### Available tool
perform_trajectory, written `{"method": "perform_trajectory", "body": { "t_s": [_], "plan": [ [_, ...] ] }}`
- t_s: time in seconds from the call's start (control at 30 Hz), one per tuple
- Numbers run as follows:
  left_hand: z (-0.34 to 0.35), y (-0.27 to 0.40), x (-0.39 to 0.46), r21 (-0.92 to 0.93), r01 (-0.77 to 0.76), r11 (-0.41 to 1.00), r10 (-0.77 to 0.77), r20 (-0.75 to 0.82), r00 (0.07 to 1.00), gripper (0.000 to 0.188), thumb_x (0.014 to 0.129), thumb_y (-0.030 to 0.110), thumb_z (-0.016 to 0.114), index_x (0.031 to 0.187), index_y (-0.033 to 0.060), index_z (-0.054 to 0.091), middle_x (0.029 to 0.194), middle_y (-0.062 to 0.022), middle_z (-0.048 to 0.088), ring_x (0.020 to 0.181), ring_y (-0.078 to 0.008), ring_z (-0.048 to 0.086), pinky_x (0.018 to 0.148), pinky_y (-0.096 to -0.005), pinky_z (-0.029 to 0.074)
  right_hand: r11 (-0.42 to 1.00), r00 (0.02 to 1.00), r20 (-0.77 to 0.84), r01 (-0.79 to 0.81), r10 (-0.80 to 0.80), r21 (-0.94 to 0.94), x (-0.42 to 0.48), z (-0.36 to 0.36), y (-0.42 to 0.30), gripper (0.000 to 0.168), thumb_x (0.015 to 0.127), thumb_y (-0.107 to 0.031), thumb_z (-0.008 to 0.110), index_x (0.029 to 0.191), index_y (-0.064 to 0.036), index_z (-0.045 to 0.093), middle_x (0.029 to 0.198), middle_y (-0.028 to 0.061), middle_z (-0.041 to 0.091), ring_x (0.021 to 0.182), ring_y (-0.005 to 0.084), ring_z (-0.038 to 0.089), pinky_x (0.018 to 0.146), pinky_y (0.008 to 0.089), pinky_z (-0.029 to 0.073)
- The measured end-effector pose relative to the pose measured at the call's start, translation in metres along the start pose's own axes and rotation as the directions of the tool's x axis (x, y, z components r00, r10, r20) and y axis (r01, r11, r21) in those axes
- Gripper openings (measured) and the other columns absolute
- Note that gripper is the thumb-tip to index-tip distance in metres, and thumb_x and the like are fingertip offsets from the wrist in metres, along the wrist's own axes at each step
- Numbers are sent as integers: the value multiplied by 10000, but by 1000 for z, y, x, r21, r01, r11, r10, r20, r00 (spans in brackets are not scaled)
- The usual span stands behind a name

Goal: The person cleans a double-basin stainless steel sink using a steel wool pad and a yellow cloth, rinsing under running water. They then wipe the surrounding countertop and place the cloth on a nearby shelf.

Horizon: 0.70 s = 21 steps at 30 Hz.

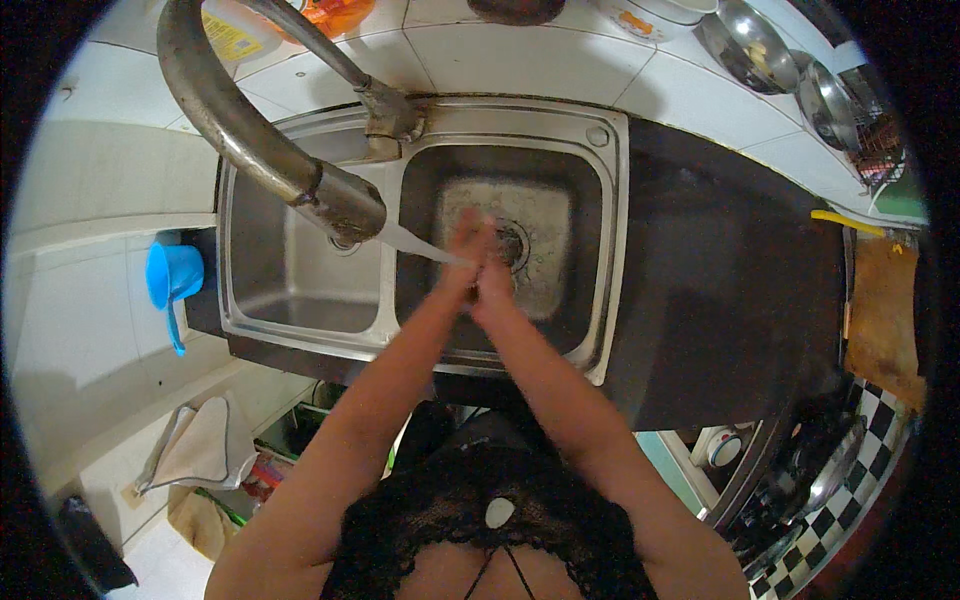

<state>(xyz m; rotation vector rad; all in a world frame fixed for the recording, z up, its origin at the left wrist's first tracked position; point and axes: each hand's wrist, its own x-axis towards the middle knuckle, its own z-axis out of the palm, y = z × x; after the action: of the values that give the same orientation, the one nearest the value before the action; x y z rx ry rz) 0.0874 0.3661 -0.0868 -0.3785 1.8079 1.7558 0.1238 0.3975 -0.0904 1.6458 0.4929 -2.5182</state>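
Note:
My left hand (pixel 464 251) and my right hand (pixel 493 274) are pressed together over the right basin (pixel 566 307) of a stainless steel double sink. A stream of water (pixel 424 246) runs from the metal faucet (pixel 349 206) onto them. Both are blurred, and I see no object between them, though the palms are hidden. Just beyond my hands lies the round drain (pixel 514 246), partly covered by them. The faucet's curved neck reaches over the left basin (pixel 330 277).
A blue plastic dipper (pixel 174 276) is left of the sink. Dark countertop (pixel 720 277) extends to the right. Metal bowls (pixel 750 49) stand on the white tiled ledge (pixel 510 64) at the back right. Folded cloths (pixel 199 442) hang at lower left.

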Motion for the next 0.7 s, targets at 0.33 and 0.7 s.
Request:
{"method": "perform_trajectory", "body": {
  "t_s": [0.33, 0.7],
  "plan": [
    [-34, -32, 23, 205, -108, 973, 113, -10, 994, 289, 875, 288, 517, 1006, 49, 612, 953, -85, 584, 871, -162, 547, 768, -317, 442, 999, 934, 357, -1, -15, 44, 18, -27, 10, 269, 863, -261, 520, 1061, -84, 566, 995, 69, 578, 889, 228, 554, 770, 397, 466],
    [-35, 3, 29, 216, -181, 960, 15, 602, 798, 302, 774, 258, 687, 992, 59, 622, 813, -13, 610, 797, -104, 551, 738, -261, 463, 771, 908, 402, 171, 118, -613, 5, -20, -11, 364, 741, -61, 606, 1083, -96, 488, 927, 43, 546, 790, 170, 549, 606, 285, 448]
  ]
}}
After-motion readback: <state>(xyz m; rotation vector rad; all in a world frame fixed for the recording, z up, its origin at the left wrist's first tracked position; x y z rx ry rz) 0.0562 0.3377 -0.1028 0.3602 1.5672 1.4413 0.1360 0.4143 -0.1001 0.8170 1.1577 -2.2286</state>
